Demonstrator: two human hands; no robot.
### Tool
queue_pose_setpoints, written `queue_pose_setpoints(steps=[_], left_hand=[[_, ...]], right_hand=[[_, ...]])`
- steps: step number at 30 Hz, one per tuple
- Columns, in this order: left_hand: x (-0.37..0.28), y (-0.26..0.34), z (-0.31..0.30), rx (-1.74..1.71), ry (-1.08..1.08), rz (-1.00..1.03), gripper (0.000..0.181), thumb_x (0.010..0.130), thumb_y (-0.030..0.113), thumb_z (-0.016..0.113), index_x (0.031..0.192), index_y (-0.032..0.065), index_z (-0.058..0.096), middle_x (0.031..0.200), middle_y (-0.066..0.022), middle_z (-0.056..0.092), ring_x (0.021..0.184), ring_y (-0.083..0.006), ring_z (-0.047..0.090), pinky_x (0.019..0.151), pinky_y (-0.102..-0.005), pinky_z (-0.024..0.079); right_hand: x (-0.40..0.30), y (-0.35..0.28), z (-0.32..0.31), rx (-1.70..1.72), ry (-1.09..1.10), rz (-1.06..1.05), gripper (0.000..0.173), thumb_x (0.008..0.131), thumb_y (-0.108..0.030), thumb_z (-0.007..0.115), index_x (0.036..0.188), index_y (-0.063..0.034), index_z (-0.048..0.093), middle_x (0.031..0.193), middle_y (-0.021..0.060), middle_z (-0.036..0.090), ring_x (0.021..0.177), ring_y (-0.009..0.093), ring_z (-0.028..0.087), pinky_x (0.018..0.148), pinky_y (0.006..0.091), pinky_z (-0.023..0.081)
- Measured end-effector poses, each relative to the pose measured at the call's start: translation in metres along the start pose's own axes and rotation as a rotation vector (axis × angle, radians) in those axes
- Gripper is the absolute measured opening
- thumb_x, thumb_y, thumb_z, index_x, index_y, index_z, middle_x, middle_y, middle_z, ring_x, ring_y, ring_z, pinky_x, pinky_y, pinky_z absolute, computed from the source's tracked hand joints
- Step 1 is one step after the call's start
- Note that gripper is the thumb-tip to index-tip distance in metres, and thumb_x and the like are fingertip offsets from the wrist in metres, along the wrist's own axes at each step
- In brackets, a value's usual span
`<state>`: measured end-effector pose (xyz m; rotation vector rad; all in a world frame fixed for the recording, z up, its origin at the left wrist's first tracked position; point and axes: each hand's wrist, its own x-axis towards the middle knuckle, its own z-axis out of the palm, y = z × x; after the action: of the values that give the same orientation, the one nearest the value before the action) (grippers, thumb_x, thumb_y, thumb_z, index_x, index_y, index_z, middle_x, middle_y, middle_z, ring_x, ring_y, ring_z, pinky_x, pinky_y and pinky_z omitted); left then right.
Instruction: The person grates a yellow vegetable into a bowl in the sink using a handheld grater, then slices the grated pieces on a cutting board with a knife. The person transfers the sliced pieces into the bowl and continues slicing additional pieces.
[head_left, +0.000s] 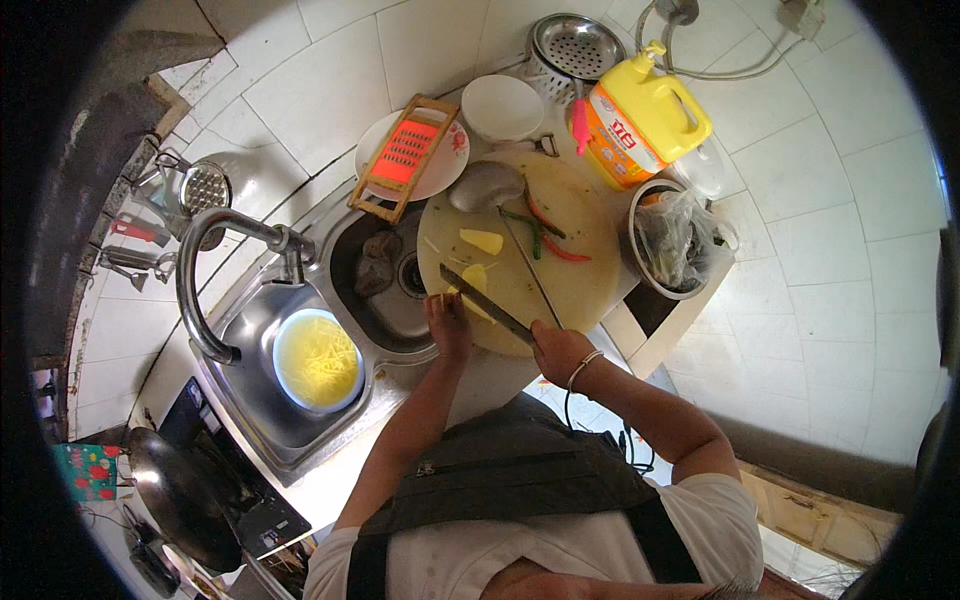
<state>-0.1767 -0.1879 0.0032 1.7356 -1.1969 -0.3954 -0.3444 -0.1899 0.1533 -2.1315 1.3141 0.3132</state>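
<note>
My right hand (561, 355) grips a kitchen knife (489, 306), its dark blade slanting up and left over a round cutting board (585, 292). At the board's left edge, the curled fingers of my left hand (450, 330) hold a small piece of peeled potato, mostly hidden by the fingers, near the blade. Another potato piece (475, 277) lies just behind the blade, and a cut potato chunk (482, 241) sits farther back. A metal ladle (487, 186) rests on the board, its long handle running toward my right hand. Red chilies (566, 251) and a green chili (536, 238) lie beside it.
Left is a double sink (262, 427) with a faucet (196, 292) and a bowl of potato shreds (319, 361). A grater (405, 157) lies across a plate (451, 174). Behind stand a white bowl (502, 107) and yellow detergent jug (649, 112); right, a bag-filled pot (637, 262).
</note>
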Motion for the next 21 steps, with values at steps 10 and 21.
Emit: queue_pose_setpoints(steps=[10,21], left_hand=[[0.002,0.004,-0.003,0.069,-0.029,0.070,0.008,0.078,0.003,0.050,0.083,-0.0019,0.047,0.082,-0.0172,0.046,0.079,-0.0344,0.044,0.068,-0.0416,0.037],[0.002,0.003,0.000,0.007,-0.033,0.027,0.007,0.080,0.005,0.047,0.085,-0.0007,0.046,0.085,-0.0173,0.045,0.082,-0.0346,0.045,0.068,-0.0415,0.038]], right_hand=[[0.047,-0.010,0.021,-0.055,-0.065,0.028,0.021,0.080,-0.011,0.038,0.096,0.0030,0.041,0.078,0.0252,0.058,0.075,0.037,0.058,0.064,0.0441,0.046],[0.015,0.000,-0.006,0.021,-0.003,-0.019,0.030,0.081,-0.014,0.041,0.104,0.0050,0.039,0.069,0.0218,0.056,0.067,0.037,0.057,0.059,0.0443,0.044]])
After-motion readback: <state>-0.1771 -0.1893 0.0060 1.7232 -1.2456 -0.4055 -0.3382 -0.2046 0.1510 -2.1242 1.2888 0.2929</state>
